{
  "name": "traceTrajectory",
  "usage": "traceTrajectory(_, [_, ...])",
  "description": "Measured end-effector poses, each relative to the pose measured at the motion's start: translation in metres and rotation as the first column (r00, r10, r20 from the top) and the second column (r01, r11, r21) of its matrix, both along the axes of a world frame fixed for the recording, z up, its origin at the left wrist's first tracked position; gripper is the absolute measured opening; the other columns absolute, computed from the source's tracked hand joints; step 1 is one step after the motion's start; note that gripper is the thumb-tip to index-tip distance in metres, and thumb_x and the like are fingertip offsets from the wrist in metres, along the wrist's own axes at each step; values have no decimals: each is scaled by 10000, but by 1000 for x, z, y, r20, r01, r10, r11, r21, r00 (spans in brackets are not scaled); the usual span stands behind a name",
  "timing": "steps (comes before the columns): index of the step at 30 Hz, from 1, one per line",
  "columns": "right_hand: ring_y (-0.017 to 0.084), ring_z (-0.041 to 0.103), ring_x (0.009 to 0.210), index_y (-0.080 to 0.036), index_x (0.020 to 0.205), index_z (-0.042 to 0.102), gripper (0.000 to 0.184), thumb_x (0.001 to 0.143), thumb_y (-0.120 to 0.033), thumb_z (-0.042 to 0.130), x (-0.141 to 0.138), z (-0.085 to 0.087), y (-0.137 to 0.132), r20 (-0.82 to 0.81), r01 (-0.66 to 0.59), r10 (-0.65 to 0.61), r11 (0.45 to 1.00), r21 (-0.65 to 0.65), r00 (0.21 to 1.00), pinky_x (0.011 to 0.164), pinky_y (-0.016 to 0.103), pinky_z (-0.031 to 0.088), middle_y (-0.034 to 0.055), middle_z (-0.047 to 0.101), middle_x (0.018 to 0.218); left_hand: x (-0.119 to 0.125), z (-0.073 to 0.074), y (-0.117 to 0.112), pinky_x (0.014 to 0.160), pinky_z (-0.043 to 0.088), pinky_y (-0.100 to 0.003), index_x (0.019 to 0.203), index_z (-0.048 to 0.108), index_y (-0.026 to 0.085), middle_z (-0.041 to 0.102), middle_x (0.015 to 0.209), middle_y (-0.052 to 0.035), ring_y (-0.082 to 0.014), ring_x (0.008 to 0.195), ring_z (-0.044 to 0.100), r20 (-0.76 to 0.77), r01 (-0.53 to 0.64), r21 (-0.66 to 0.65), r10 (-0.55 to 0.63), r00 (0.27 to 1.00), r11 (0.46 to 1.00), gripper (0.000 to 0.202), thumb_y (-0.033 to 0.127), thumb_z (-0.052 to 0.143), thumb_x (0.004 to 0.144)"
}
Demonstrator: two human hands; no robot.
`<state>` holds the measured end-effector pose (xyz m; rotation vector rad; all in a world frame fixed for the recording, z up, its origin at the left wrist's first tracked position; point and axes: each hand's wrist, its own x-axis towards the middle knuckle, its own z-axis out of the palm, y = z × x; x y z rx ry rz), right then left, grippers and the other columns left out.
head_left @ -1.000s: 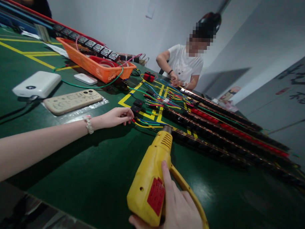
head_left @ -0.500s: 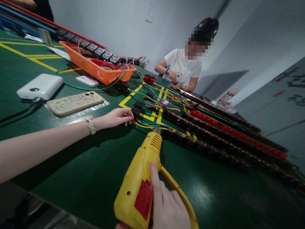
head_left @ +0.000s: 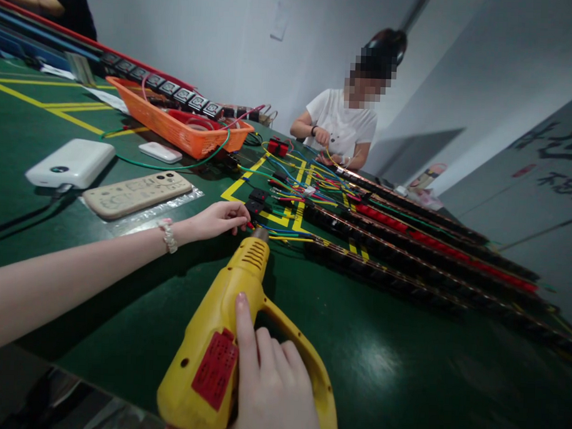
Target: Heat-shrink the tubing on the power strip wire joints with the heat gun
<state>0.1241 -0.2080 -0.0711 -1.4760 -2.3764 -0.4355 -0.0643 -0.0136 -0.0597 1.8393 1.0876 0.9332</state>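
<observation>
My right hand grips a yellow heat gun, its index finger stretched along the casing. The metal nozzle points away from me, close to the fingers of my left hand. Those fingers are pinched on the ends of a bundle of thin wires in blue, yellow and red. The wires run right to a long black strip with copper-coloured edges. Just beyond my left fingertips lie small black blocks.
An orange basket holds cables and parts. At left are a white power bank with a cable and a beige phone on a plastic bag. More strips lie at right. A co-worker in white sits across the table.
The heat gun, in my right hand, has moved left, bringing its nozzle from the middle of the wires to near my left fingertips. My left hand keeps its pinch.
</observation>
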Motion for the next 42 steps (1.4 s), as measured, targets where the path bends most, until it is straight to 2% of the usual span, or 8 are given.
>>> traceTrajectory(6, [147,464,592,-193,1429,31,1055,608,-739,406,-15,12,1,-25,-16,16,1000,-8,1000,614,318,397,29,447,687,-1,2,-2,636,419,-167,908,536,80,553,820,-42,-62,703,498,-70,-13,69,18,997,998,349,406,473,799])
traceTrajectory(15, [121,453,554,-144,1426,51,1138,557,-778,423,-8,17,2,-38,-98,97,995,-25,995,583,287,387,14,449,665,-3,-1,0,690,421,-187,900,538,85,563,878,-50,-76,753,511,-88,-19,77,25,996,997,350,413,470,801])
traceTrajectory(20, [120,455,551,-155,1427,4,1120,585,-773,407,-7,19,4,-42,-129,127,990,-53,991,587,284,387,8,458,668,-4,-4,2,718,425,-181,921,538,87,565,888,-46,-74,780,521,-67,-2,87,8,998,996,333,396,475,811])
traceTrajectory(25, [111,454,540,-149,1426,-16,1113,597,-722,456,-3,22,4,-34,-134,133,990,-50,991,578,264,364,-2,452,664,-2,0,-2,680,438,-177,917,541,86,565,887,-51,-72,752,522,-88,-17,81,24,996,997,341,404,480,808])
traceTrajectory(29, [116,485,579,-175,1427,6,1054,613,-531,573,11,24,2,-9,-108,107,990,-88,994,591,254,372,-5,475,685,0,6,-7,597,441,-165,912,528,79,560,844,-50,-54,655,517,-86,-16,35,19,996,999,344,404,487,804])
traceTrajectory(35, [104,524,672,-174,1435,28,861,717,-336,476,41,24,1,-4,-141,142,981,-136,990,641,231,386,12,538,772,2,11,-11,557,432,-154,900,510,75,558,797,-46,-37,594,505,-79,-13,20,15,997,1000,294,353,474,811])
traceTrajectory(38, [107,518,675,-202,1429,61,830,743,-477,439,47,26,-3,-43,-40,34,989,-141,999,662,242,382,14,543,782,2,12,-12,563,434,-153,899,505,74,558,792,-46,-36,598,505,-66,-4,15,5,998,1000,261,316,458,811])
traceTrajectory(42, [104,498,639,-211,1416,121,924,682,-683,425,51,28,-7,-78,37,-44,995,-96,996,644,240,366,25,531,753,2,12,-13,561,429,-143,904,505,74,562,801,-53,-34,607,506,-62,1,6,0,998,1000,237,284,454,809])
